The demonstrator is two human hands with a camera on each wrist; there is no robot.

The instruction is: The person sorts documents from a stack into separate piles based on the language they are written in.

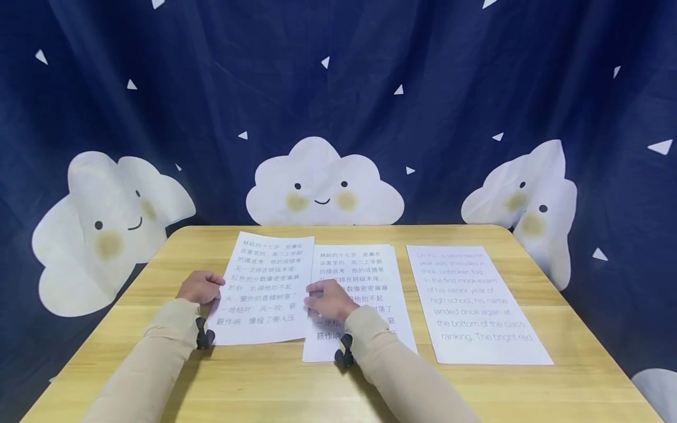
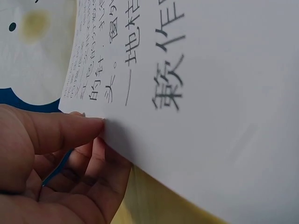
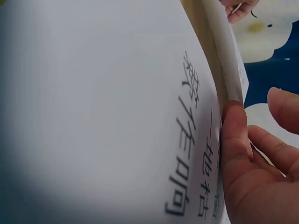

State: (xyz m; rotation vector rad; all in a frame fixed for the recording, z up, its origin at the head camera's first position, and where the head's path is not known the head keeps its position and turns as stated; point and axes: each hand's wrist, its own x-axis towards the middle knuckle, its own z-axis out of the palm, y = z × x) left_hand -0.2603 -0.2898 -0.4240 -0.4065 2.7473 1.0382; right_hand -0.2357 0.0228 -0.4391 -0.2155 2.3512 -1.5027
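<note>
The left hand (image 1: pixel 198 288) pinches the side of the left paper (image 1: pixel 264 294), which is over the wooden table (image 1: pixel 254 388). The right hand (image 1: pixel 333 301) is above the middle paper (image 1: pixel 399 314), thumb and pointer apart, its thumb by the left paper's other side. The right paper (image 1: pixel 476 305) lies well apart, on its own

Head view forward and down across the table (image 1: pixel 254 382); wrist views close to paper sheets (image 1: pixel 259 294) also in head view.
</note>
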